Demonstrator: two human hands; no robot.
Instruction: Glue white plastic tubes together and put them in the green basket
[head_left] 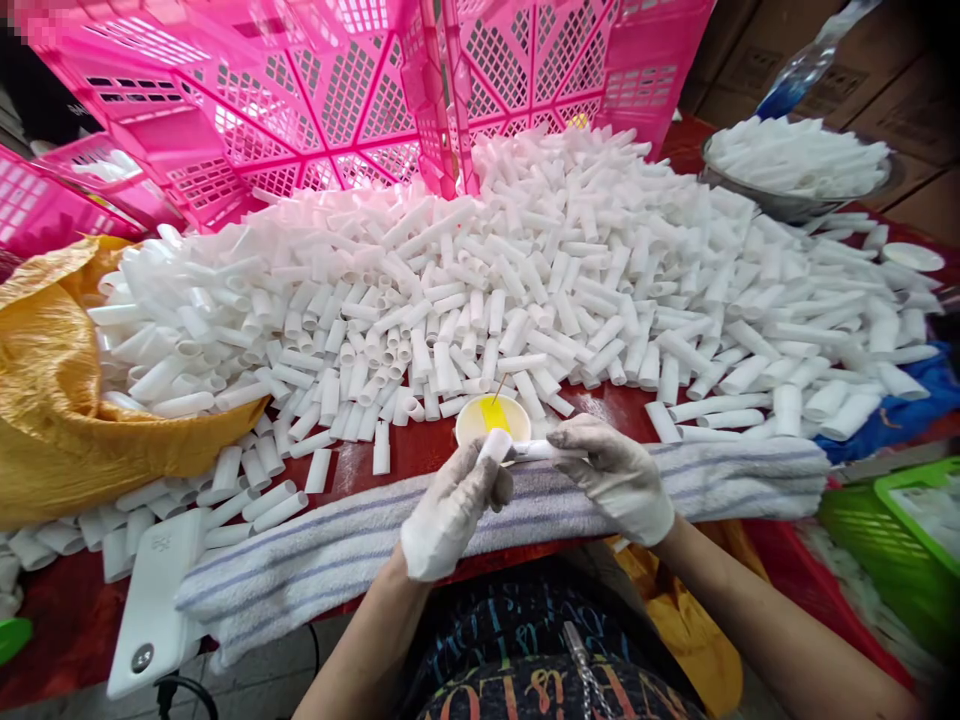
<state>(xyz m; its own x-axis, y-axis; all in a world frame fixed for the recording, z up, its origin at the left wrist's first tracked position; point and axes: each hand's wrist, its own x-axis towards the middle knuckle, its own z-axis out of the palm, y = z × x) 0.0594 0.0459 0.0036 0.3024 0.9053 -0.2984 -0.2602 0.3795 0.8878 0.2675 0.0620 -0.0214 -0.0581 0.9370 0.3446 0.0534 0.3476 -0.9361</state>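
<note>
My left hand (459, 505), in a white glove with greyed fingers, is closed around a short white plastic tube (496, 446) that tilts up from the fingertips. My right hand (611, 475), gloved the same way, pinches a second white tube (534, 450) lying level, its left end close to the first one. Whether the two tubes touch I cannot tell. Just beyond the hands sits a small white dish (469, 424) with a yellow patch (493, 412) and a thin stick in it. A large heap of white tubes (525, 270) spreads behind the dish.
A striped towel (315, 570) runs along the table's front edge. Pink crates (315, 100) stand behind the heap. An orange sack (52, 400) and a white power bank (157, 600) are at left. A metal bowl of tubes (795, 205) and a green basket (862, 520) are at right.
</note>
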